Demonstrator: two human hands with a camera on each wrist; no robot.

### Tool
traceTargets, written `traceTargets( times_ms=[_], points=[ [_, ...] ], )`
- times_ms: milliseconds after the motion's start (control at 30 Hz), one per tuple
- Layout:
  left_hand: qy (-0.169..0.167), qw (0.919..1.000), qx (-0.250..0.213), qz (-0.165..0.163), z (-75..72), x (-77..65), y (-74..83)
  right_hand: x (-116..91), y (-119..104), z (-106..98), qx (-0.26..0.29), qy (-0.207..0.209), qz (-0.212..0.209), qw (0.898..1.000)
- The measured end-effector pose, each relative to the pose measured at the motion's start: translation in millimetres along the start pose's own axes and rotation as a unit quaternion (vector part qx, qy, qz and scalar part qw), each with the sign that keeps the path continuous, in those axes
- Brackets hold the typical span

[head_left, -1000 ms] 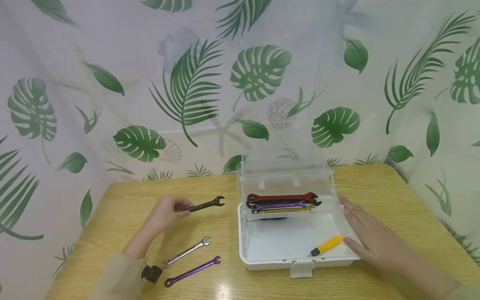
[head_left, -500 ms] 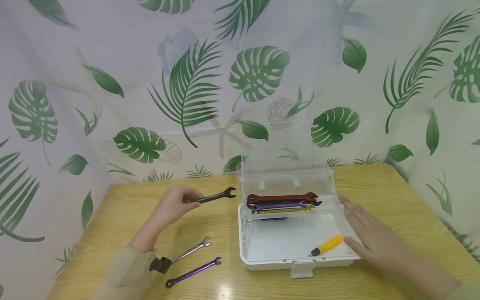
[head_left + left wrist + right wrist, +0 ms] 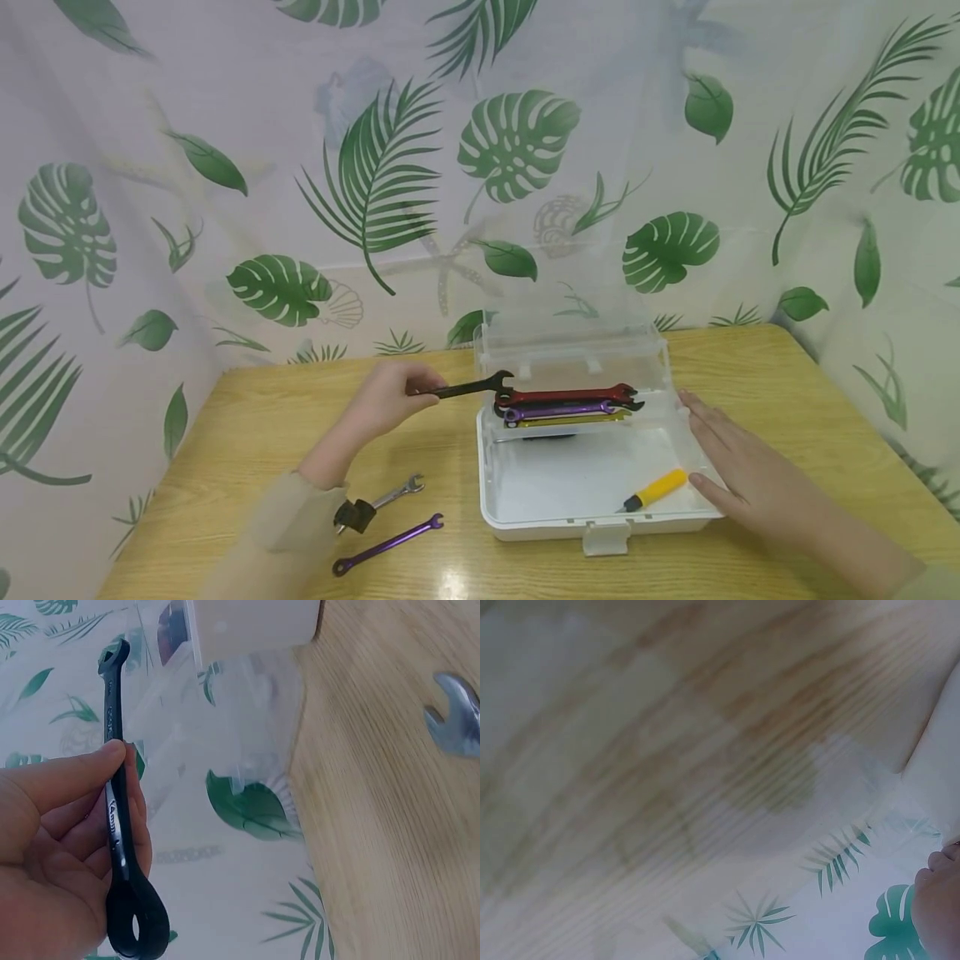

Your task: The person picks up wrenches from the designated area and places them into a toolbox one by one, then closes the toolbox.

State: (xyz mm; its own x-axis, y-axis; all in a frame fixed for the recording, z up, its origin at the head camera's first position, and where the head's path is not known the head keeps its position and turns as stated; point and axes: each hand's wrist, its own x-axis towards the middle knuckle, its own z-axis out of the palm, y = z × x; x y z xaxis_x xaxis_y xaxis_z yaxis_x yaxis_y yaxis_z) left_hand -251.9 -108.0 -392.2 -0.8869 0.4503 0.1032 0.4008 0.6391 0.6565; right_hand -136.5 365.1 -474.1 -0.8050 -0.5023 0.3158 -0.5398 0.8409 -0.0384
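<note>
My left hand (image 3: 390, 400) pinches a black combination wrench (image 3: 474, 387) between thumb and fingers. Its open end is over the left edge of a clear tray (image 3: 645, 423) in a white toolbox (image 3: 536, 531). The left wrist view shows the wrench (image 3: 114, 712) whole, ring end nearest the palm. In the tray lie a red wrench (image 3: 562, 396), a purple wrench (image 3: 562, 411), a yellow one (image 3: 573, 422) and a partly hidden black one. With fingers extended, my right hand (image 3: 757, 475) rests against the toolbox's right side; the right wrist view catches only part of it.
A silver wrench (image 3: 401, 492), partly covered by the left wrist strap, and another purple wrench (image 3: 390, 543) lie on the wooden table (image 3: 247, 433). The toolbox's clear lid (image 3: 573, 333) stands raised. A yellow-handled tool (image 3: 663, 485) with a thin tip lies inside the box.
My left hand has carried the black wrench right and slightly away from me, from above the table to the tray's left edge. The right hand has stayed in place.
</note>
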Motion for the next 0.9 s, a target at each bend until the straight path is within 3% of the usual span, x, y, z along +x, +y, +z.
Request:
traceTargets(
  times_ms=[367,900],
  points=[
    [-0.014,0.9990,0.018,0.039,21.7,22.2,21.7,0.5,-1.6,-2.0,0.002,-0.005,0.004,1.000],
    [-0.044,0.9968,0.010,0.066,48.0,46.6,54.0,-0.8,-1.2,-1.5,0.006,-0.005,0.001,1.000]
  ],
)
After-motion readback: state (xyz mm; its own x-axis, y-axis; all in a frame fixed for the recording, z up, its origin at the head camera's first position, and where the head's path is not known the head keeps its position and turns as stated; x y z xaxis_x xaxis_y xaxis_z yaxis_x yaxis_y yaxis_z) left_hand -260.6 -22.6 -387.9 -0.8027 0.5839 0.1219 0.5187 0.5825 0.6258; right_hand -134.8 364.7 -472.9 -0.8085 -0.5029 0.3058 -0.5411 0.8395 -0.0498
